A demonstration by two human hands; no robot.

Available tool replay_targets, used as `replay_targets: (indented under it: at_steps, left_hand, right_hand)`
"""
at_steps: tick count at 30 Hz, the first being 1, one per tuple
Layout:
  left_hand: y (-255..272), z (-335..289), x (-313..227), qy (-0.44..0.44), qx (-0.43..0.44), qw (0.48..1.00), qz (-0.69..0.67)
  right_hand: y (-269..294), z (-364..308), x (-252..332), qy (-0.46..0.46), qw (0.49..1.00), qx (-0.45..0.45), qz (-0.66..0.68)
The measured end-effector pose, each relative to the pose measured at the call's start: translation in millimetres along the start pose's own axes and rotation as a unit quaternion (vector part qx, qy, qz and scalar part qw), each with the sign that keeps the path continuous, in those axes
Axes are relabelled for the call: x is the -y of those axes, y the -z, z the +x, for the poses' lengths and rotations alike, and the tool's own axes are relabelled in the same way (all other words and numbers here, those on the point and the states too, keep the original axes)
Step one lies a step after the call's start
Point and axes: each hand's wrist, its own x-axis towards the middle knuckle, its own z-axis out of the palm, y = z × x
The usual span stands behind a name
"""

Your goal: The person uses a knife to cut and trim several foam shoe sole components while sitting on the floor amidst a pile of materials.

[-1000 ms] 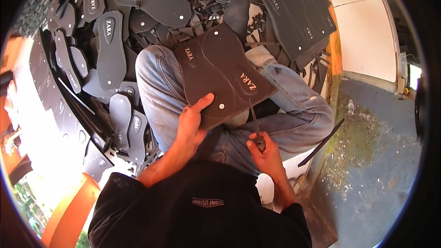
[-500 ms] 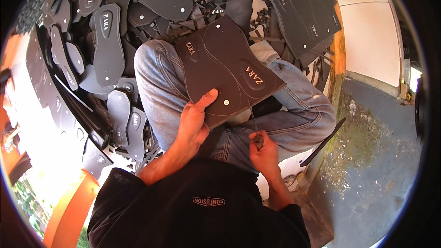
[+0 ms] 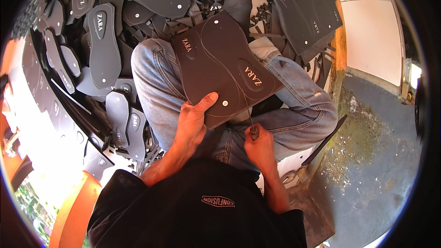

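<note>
A dark foam sheet [image 3: 209,71] printed with sandal sole outlines lies tilted across my lap. My left hand [image 3: 192,118] grips its near left edge, the thumb pressed on top and the other fingers underneath. My right hand [image 3: 259,149] is closed round the dark handle of a thin-bladed knife [image 3: 251,121]. Its slim blade points away from me and meets the sheet's near right edge, close to the curved outline between two soles. Where the tip ends, I cannot make out.
Several cut dark soles [image 3: 104,48] lie heaped to the left and far side. Narrow foam offcuts [image 3: 202,4] are scattered beyond my knees. Another printed foam sheet [image 3: 301,11] rests at far right, next to a wooden edge [image 3: 338,27]. A grey, stained floor [image 3: 372,142] extends to the right.
My right hand and the knife have moved slightly up and left, bringing the handle closer to the sheet. The sheet has shifted a little left and away with my left hand still on it.
</note>
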Motion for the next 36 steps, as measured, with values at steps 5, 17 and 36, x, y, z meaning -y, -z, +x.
replay_targets:
  at_steps: [5, 17, 36]
  left_hand:
    - [-1.1, -1.1, -2.3, 0.004, -0.006, 1.0, 0.002]
    - [-4.2, -0.5, -1.8, -0.013, -0.035, 0.999, -0.001]
    - [5.6, 0.5, -3.3, 0.013, -0.011, 1.0, -0.017]
  right_hand:
    - [-2.0, 9.4, 7.4, 0.017, 1.0, 0.003, -0.014]
    - [-9.8, 42.1, 18.4, 0.005, 0.999, 0.035, -0.024]
    - [-11.7, 89.8, 12.8, 0.26, 0.959, 0.09, -0.063]
